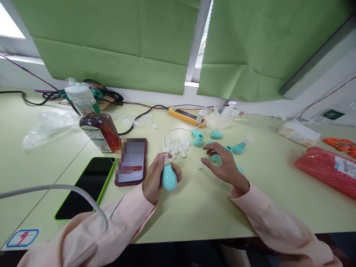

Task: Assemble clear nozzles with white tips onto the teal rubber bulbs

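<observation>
My left hand [154,174] is wrapped around a teal rubber bulb syringe [169,178], which has a clear tip at its upper end. To the right, my right hand [224,163] hovers with thumb and fingers apart and holds nothing. Several teal bulbs lie around and partly behind it, among them an open-mouthed bulb [198,140] and a bulb with a clear tip [239,148]. Small translucent white pieces [178,146] are heaped just beyond my left hand. One loose white piece [199,166] lies near my right thumb.
A phone in a red case [131,163], a phone with a green edge [89,181] and a bottle of dark liquid [101,129] stand or lie at left. An orange power strip [185,117] is at the back. A red plastic package [328,170] lies at right. A grey cable [69,187] crosses my left sleeve.
</observation>
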A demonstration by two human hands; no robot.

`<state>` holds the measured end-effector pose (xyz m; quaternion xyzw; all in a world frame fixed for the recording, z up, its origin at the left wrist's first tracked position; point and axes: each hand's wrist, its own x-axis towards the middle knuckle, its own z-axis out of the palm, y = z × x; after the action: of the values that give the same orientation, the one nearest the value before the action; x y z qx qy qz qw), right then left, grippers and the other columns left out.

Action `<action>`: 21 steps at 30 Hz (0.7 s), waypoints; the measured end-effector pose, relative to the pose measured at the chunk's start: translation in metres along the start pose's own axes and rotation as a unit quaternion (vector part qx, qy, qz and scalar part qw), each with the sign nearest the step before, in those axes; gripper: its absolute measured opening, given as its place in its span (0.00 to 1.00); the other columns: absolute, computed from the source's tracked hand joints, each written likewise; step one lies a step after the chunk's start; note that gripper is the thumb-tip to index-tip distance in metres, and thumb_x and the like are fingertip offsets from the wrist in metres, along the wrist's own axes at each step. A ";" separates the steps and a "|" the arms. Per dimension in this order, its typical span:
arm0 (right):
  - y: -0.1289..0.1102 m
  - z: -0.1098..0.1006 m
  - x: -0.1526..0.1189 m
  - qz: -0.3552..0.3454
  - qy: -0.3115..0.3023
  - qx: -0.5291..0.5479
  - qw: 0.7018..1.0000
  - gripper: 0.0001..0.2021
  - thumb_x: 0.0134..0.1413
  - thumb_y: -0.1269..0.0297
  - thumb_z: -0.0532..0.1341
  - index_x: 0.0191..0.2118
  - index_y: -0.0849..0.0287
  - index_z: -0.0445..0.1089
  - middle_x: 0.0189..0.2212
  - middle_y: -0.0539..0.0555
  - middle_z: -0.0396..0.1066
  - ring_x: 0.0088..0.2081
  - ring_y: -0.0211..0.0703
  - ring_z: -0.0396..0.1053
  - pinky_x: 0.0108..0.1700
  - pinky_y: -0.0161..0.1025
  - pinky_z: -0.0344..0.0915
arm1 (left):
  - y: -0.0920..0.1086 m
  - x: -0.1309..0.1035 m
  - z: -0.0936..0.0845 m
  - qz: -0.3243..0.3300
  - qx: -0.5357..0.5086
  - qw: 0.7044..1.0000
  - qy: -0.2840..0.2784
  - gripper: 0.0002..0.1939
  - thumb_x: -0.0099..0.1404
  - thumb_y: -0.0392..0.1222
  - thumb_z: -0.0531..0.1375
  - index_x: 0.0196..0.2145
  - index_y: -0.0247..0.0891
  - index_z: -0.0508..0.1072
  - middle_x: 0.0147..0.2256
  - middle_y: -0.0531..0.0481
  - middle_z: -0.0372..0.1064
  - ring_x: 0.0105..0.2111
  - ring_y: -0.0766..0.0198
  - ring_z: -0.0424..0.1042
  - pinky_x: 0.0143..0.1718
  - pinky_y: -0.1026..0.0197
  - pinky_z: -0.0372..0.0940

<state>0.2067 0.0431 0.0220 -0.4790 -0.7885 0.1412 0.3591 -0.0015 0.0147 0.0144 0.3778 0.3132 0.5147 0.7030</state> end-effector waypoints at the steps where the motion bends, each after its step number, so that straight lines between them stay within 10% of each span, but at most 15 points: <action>1: 0.003 0.000 0.002 -0.006 -0.024 -0.039 0.999 0.14 0.47 0.59 0.56 0.41 0.56 0.60 0.37 0.56 0.62 0.36 0.44 0.61 0.39 0.43 0.61 | 0.000 0.000 0.000 -0.014 -0.003 1.000 0.000 0.14 0.59 0.52 0.45 0.35 0.39 0.57 0.18 0.55 0.63 0.17 0.66 0.64 0.20 0.64 0.58; 9: -0.005 0.024 0.021 -0.044 -0.146 -0.206 0.967 0.24 0.48 0.54 0.53 0.50 0.58 0.54 0.38 0.58 0.63 0.41 0.49 0.60 0.39 0.43 0.59 | -0.003 -0.006 0.001 -0.038 0.029 0.998 0.031 0.08 0.56 0.43 0.52 0.29 0.41 0.53 0.12 0.60 0.59 0.10 0.68 0.58 0.13 0.68 0.51; 15: -0.003 0.046 0.042 -0.043 -0.206 -0.269 0.940 0.12 0.53 0.65 0.50 0.42 0.59 0.64 0.31 0.57 0.66 0.36 0.47 0.63 0.34 0.39 0.58 | -0.007 -0.011 0.003 -0.023 0.096 0.995 0.016 0.10 0.53 0.44 0.56 0.28 0.33 0.63 0.18 0.53 0.62 0.17 0.69 0.61 0.20 0.66 0.55; 21: -0.015 0.027 0.023 -0.024 -0.068 0.037 0.997 0.05 0.46 0.67 0.57 0.32 0.59 0.65 0.31 0.54 0.66 0.31 0.40 0.64 0.35 0.39 0.62 | -0.013 -0.016 0.004 -0.004 0.193 0.981 -0.005 0.11 0.55 0.45 0.54 0.29 0.33 0.65 0.17 0.55 0.59 0.18 0.71 0.58 0.20 0.67 0.53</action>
<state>0.1716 0.0582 0.0218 -0.4356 -0.8163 0.1941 0.3260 0.0038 -0.0042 0.0062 0.5079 0.4045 0.4394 0.6208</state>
